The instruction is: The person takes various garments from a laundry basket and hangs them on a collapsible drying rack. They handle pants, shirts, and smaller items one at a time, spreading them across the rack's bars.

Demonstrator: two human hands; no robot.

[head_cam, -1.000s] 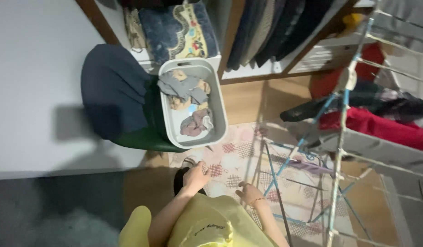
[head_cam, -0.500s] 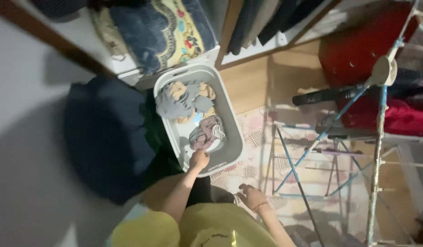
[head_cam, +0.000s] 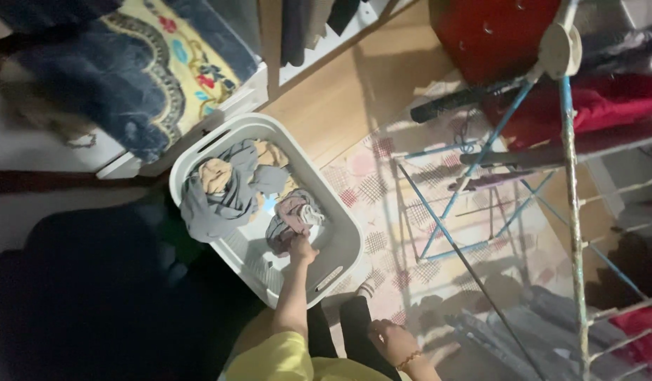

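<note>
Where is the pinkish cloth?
In the head view, the pinkish cloth lies in the white basket, on its right side beside the grey cloth, with the left hand on it.

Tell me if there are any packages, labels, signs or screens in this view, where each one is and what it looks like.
None can be made out: no package, label, sign or screen shows.
The nearest thing to a container is the white laundry basket on the floor at centre, rectangular with rounded corners, holding grey, tan and pinkish clothes.
The left hand reaches into it; the right hand is low beside the legs.
</note>
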